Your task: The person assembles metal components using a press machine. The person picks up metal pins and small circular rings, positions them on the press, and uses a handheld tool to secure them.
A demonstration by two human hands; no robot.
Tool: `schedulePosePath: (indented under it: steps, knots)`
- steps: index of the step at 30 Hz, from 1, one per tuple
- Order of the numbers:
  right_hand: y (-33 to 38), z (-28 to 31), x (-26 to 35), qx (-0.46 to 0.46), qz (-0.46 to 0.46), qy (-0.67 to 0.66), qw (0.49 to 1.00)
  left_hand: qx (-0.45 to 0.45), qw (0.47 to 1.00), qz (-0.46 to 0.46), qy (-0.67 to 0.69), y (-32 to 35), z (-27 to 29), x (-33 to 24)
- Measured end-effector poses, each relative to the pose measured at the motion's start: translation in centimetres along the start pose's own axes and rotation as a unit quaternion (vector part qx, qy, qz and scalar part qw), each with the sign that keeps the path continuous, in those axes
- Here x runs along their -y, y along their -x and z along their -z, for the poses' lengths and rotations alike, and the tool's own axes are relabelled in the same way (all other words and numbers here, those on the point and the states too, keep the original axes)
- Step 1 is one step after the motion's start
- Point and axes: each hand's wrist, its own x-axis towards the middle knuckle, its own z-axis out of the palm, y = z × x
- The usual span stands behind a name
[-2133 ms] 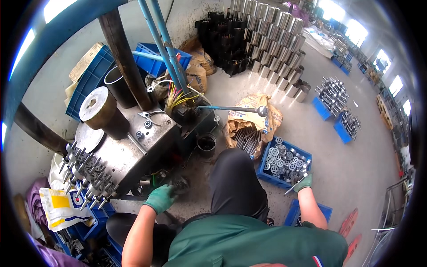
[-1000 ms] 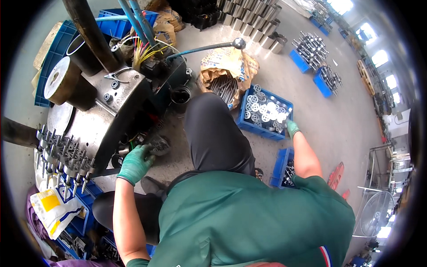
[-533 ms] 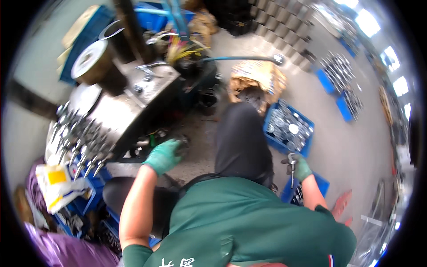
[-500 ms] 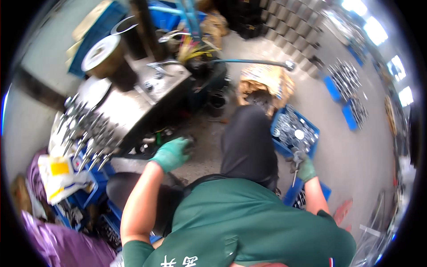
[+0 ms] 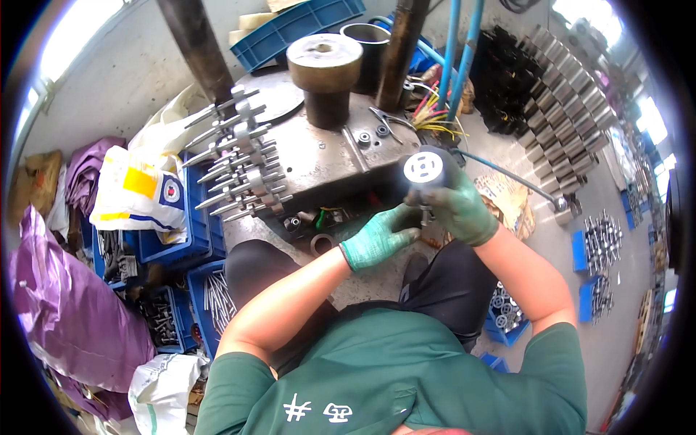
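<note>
The right hand (image 5: pixel 464 209) held a silver wheel (image 5: pixel 423 168) on a rod (image 5: pixel 425 216), its fingers curled around it. The left hand (image 5: pixel 383 236) was just beside the rod's bottom end; I couldn't tell if it gripped anything. The wheel could have slipped and fallen if the right hand's hold was loose. Half a second earlier, the right hand was by the blue bin (image 5: pixel 518 336); now it was near the left hand, with the metal table (image 5: pixel 319 165) past both
</note>
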Motion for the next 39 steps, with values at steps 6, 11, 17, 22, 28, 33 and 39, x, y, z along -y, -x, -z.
schedulePosePath:
  steps: [6,11,17,22,28,33,39]
  knots:
    - [-6.5,-2.5,-1.0,-0.031,0.098,0.136,0.985,-0.084,0.995,0.026,-0.046,-1.5,2.2,2.4]
    - [-12.9,-4.1,5.1,-0.042,0.199,0.47,0.859,-0.162,0.934,0.241,0.208,-1.5,1.0,4.2]
    - [-21.2,-4.3,7.4,-0.058,0.228,0.581,0.779,-0.184,0.895,0.292,0.282,-1.4,1.3,4.0]
    - [-26.9,-3.2,7.4,-0.069,0.236,0.651,0.719,-0.193,0.898,0.29,0.271,-2.3,2.1,4.7]
    - [-29.2,-4.7,7.3,-0.06,0.186,0.696,0.691,-0.203,0.915,0.245,0.247,-2.9,3.6,4.2]
    - [-30.2,-5.9,7.6,-0.058,0.146,0.727,0.668,-0.22,0.916,0.225,0.247,-3.4,4.6,4.5]
    - [-29.1,-4.6,8.2,-0.045,0.189,0.712,0.675,-0.224,0.93,0.187,0.223,-3.6,4.6,3.4]
